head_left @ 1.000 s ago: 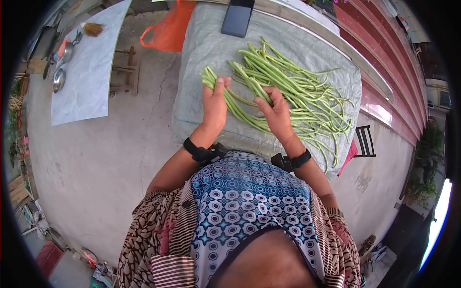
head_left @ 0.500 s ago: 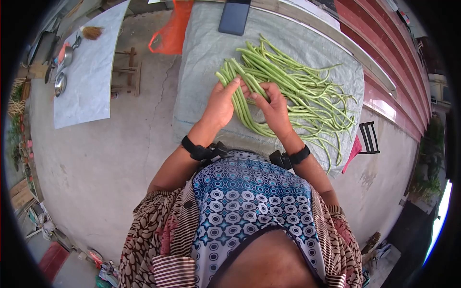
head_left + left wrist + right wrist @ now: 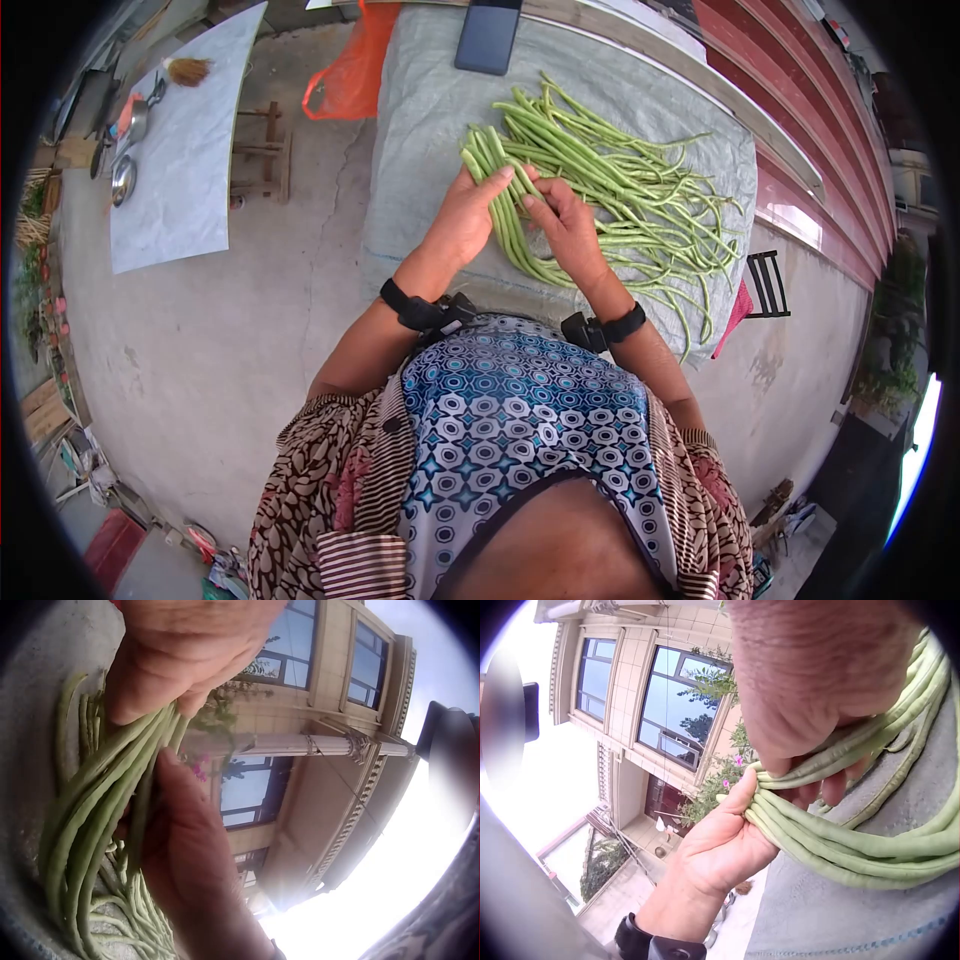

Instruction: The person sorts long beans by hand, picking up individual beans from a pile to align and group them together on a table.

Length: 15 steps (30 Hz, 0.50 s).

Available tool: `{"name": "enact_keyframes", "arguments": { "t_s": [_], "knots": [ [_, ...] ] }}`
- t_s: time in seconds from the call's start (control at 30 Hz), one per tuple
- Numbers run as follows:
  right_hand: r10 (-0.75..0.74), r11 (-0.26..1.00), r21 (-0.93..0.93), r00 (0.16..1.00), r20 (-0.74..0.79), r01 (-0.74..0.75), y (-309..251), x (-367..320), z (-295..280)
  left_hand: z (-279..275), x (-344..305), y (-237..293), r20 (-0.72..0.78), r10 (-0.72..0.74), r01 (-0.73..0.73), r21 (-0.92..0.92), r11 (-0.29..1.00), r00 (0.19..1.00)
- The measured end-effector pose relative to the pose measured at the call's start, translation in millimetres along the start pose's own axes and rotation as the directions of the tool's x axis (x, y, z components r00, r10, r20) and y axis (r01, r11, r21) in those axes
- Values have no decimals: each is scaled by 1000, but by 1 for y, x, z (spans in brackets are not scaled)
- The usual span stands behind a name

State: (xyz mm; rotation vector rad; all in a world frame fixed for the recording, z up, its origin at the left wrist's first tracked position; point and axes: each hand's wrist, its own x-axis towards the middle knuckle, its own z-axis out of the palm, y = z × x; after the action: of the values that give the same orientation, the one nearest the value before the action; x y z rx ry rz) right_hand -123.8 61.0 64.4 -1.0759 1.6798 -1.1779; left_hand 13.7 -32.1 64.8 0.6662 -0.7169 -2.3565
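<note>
My left hand (image 3: 458, 220) grips a bunch of long green beans (image 3: 512, 238) near their ends, thumb across the top. Close beside it, my right hand (image 3: 572, 228) pinches more bean ends against that bunch. In the right wrist view, the left thumb meets the bean ends, and the held beans (image 3: 840, 851) bend down in a curve. From the left wrist side, the right hand (image 3: 191, 840) shows under the bunch, its fingers partly hidden by beans. A loose pile of long beans (image 3: 620, 180) lies to the right on the grey-green sheet (image 3: 420, 110).
A dark phone (image 3: 488, 38) lies at the sheet's far edge. An orange plastic bag (image 3: 350, 75) hangs at the left of the covered table. Farther left is a pale table (image 3: 185, 180) bearing metal bowls and a small brush (image 3: 188, 71). A black rack-like stool (image 3: 768, 285) stands at right.
The left hand has moved right with its bunch, up to the right hand. The beans in the right hand now lie alongside that bunch, their ends close together.
</note>
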Motion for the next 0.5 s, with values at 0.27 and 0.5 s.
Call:
{"name": "enact_keyframes", "arguments": {
  "t_s": [0.27,0.5],
  "knots": [
    [-289,922,-339,912,-291,184,-38,-8,-12,-3,4,0,-61,-59,55,-64,996,996],
    [-298,839,-515,941,-161,178,-63,1,0,-5,8,-5,50,-62,61,23,998,997]
  ]
}}
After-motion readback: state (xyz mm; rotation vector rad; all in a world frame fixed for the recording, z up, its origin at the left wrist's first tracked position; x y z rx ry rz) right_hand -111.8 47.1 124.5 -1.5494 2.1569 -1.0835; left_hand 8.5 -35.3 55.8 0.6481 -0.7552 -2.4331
